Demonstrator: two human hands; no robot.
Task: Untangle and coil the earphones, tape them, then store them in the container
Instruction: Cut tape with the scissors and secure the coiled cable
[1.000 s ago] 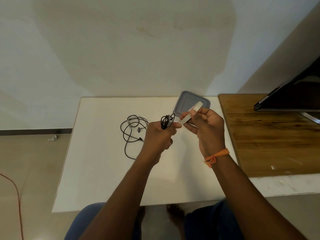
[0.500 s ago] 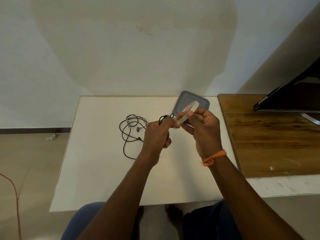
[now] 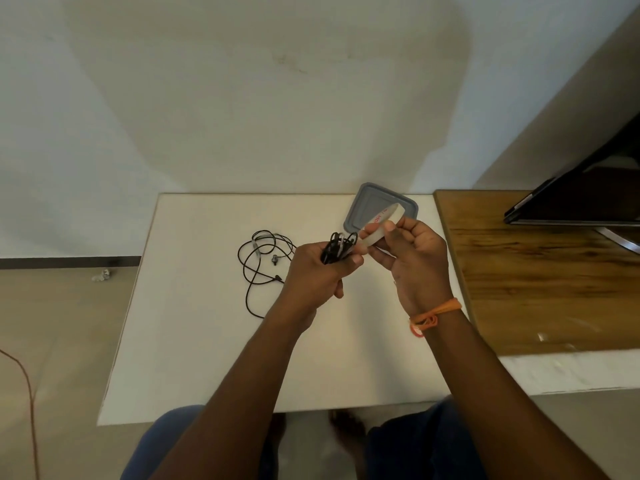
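Observation:
My left hand (image 3: 318,268) grips a coiled bundle of black earphones (image 3: 337,245) above the white table (image 3: 207,341). Right beside it, my right hand (image 3: 412,258) holds a whitish roll of tape (image 3: 382,223) with red print, its lower end touching the bundle. A second black earphone cable (image 3: 259,268) lies loose and tangled on the table to the left of my hands. The grey square container (image 3: 372,199) sits at the table's far edge, partly hidden behind the tape and my right hand.
A wooden table (image 3: 540,271) adjoins on the right, with a dark screen (image 3: 581,195) on a stand at its far end. A thin reddish cord (image 3: 24,382) and a small scrap (image 3: 102,274) lie on the floor at left. My knees show under the table's near edge.
The coiled bundle now sticks up out of my left fist again after dipping half a second ago. The tape roll stays against it in my right hand.

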